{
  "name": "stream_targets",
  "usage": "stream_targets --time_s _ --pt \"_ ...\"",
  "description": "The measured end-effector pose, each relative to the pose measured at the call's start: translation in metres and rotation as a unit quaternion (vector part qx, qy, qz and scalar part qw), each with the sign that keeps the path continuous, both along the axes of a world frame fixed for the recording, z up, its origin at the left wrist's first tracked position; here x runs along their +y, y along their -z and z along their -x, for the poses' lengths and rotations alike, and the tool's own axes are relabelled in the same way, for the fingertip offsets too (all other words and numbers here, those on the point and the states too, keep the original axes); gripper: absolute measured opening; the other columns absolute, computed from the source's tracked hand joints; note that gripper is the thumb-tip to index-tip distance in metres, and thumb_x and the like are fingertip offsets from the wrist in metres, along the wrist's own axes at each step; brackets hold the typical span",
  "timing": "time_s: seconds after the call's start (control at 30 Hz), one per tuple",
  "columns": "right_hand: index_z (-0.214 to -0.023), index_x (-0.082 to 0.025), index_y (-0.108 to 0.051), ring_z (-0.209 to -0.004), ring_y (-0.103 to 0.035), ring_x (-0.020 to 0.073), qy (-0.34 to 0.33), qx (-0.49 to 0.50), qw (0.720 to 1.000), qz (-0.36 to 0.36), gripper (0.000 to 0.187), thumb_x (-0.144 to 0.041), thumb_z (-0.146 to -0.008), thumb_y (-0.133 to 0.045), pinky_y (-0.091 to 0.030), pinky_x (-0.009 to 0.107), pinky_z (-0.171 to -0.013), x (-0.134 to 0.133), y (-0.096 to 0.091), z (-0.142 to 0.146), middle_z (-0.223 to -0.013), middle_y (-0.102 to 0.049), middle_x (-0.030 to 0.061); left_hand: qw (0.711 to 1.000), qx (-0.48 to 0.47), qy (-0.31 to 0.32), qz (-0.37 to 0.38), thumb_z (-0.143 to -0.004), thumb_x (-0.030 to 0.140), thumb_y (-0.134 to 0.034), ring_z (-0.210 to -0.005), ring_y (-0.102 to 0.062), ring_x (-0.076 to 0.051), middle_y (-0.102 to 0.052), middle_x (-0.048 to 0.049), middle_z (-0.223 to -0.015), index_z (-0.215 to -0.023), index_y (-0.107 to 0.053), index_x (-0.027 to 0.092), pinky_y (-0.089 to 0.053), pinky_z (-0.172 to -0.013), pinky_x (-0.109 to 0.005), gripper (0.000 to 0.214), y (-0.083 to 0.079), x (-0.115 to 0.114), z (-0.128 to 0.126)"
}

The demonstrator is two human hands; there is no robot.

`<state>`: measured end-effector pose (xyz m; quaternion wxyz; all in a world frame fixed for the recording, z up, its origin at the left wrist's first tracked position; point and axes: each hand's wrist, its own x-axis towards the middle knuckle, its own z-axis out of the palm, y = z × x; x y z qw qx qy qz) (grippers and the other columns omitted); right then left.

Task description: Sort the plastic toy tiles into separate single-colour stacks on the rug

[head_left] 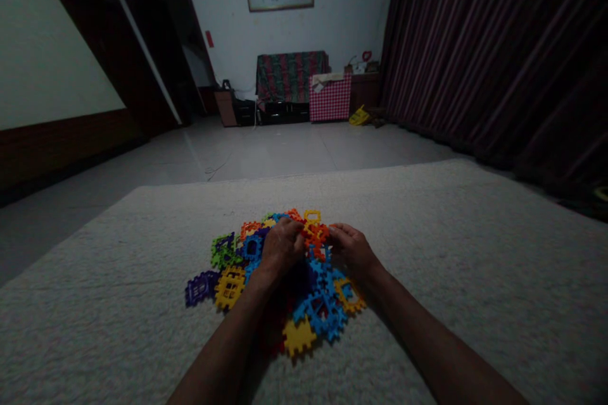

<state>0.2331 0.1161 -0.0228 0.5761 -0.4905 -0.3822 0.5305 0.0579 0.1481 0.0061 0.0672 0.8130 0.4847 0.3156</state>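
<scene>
A heap of toothed plastic building blocks lies in front of me in several colours. My left hand (284, 245) is over the middle of the heap, its fingers curled at the left side of some orange blocks (317, 235); its fingertips are partly hidden. From the right, my right hand (351, 248) pinches the edge of an orange block with thumb and fingers. Around my hands lie light blue blocks (325, 316), a yellow window block (230, 288), a purple block (202, 288), green blocks (224, 252) and a solid yellow block (299, 336).
The blocks rest on a pale textured mat (427, 234). Beyond it is a tiled floor (294, 149). Against the far wall stand a cloth-covered television stand (289, 79) and a red checked cloth (330, 98). A dark curtain (456, 44) hangs on the right.
</scene>
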Motion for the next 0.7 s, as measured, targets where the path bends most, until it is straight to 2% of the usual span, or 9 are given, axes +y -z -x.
stream_targets --time_s 0.1,0.17,0.23,0.3,0.37,0.43,0.5,0.6,0.7 --pt "-0.080 -0.018 -0.065 -0.054 -0.056 0.0126 0.058 -0.007 0.998 -0.005 0.030 -0.045 -0.068 -0.071 -0.040 0.022 -0.045 0.007 0.004 -0.014 -0.066 -0.066 0.0015 0.997 0.023 -0.013 -0.068 -0.077 0.006 -0.059 -0.109 -0.060 -0.025 -0.068 -0.0100 -0.116 -0.099 -0.071 0.019 -0.050 -0.097 -0.040 0.029 0.002 0.001 0.002" --pt "-0.083 -0.019 -0.064 -0.056 -0.058 0.0142 0.106 -0.032 0.994 -0.016 0.030 -0.043 -0.068 -0.070 -0.042 0.023 -0.045 0.012 0.008 -0.029 -0.067 -0.066 0.0012 0.996 0.024 -0.009 -0.090 -0.080 0.008 -0.057 -0.108 -0.059 -0.025 -0.067 -0.0097 -0.115 -0.101 -0.070 0.020 -0.050 -0.098 -0.041 0.027 0.000 -0.003 -0.002" --pt "-0.087 -0.019 -0.064 -0.060 -0.061 0.0167 0.156 -0.107 0.982 -0.024 0.028 -0.040 -0.069 -0.068 -0.046 0.025 -0.049 0.016 0.015 -0.048 -0.069 -0.067 0.0021 0.995 0.029 0.017 -0.089 -0.084 0.010 -0.054 -0.104 -0.060 -0.024 -0.068 -0.0086 -0.110 -0.101 -0.069 0.020 -0.050 -0.096 -0.040 0.025 -0.002 -0.010 -0.008" --pt "-0.090 -0.019 -0.066 -0.067 -0.064 0.0195 0.203 -0.249 0.947 -0.019 0.024 -0.035 -0.072 -0.064 -0.051 0.030 -0.058 0.019 0.020 -0.067 -0.071 -0.069 0.0040 0.994 0.056 0.060 -0.069 -0.086 0.011 -0.052 -0.101 -0.060 -0.023 -0.068 -0.0074 -0.106 -0.102 -0.068 0.021 -0.051 -0.093 -0.039 0.025 -0.003 -0.018 -0.016" --pt "-0.098 -0.017 -0.068 -0.078 -0.067 0.0227 0.229 -0.395 0.889 -0.020 0.029 -0.031 -0.073 -0.063 -0.054 0.035 -0.072 0.020 0.024 -0.083 -0.086 -0.071 0.0091 0.990 0.090 0.103 -0.044 -0.087 0.012 -0.050 -0.100 -0.060 -0.023 -0.068 -0.0077 -0.108 -0.105 -0.068 0.021 -0.051 -0.091 -0.038 0.027 -0.001 -0.026 -0.023" --pt "-0.111 -0.015 -0.066 -0.090 -0.067 0.0248 0.214 -0.482 0.849 -0.031 0.041 -0.030 -0.073 -0.063 -0.054 0.037 -0.081 0.019 0.027 -0.093 -0.107 -0.069 0.0151 0.983 0.115 0.138 -0.028 -0.088 0.015 -0.050 -0.106 -0.059 -0.024 -0.065 -0.0096 -0.116 -0.111 -0.066 0.019 -0.050 -0.095 -0.039 0.029 0.001 -0.034 -0.028" --pt "-0.118 -0.015 -0.064 -0.097 -0.066 0.0250 0.160 -0.520 0.838 -0.044 0.048 -0.032 -0.074 -0.063 -0.053 0.037 -0.085 0.017 0.027 -0.097 -0.119 -0.066 0.0169 0.975 0.135 0.177 -0.023 -0.090 0.021 -0.051 -0.116 -0.055 -0.026 -0.060 -0.0119 -0.127 -0.119 -0.063 0.018 -0.046 -0.100 -0.043 0.032 0.003 -0.043 -0.033" --pt "-0.120 -0.016 -0.064 -0.105 -0.062 0.0258 0.081 -0.569 0.815 -0.071 0.049 -0.034 -0.074 -0.065 -0.049 0.038 -0.094 0.012 0.027 -0.096 -0.119 -0.066 0.0140 0.949 0.179 0.258 -0.005 -0.090 0.038 -0.057 -0.127 -0.046 -0.031 -0.054 -0.0115 -0.134 -0.126 -0.059 0.022 -0.042 -0.103 -0.049 0.039 0.002 -0.057 -0.039" --pt "-0.116 -0.017 -0.065 -0.107 -0.058 0.0263 0.080 -0.616 0.776 -0.112 0.043 -0.033 -0.076 -0.064 -0.045 0.040 -0.098 0.006 0.029 -0.090 -0.117 -0.066 0.0115 0.918 0.226 0.325 0.027 -0.084 0.050 -0.063 -0.125 -0.045 -0.033 -0.055 -0.0095 -0.129 -0.123 -0.059 0.025 -0.040 -0.103 -0.052 0.047 0.000 -0.068 -0.045"
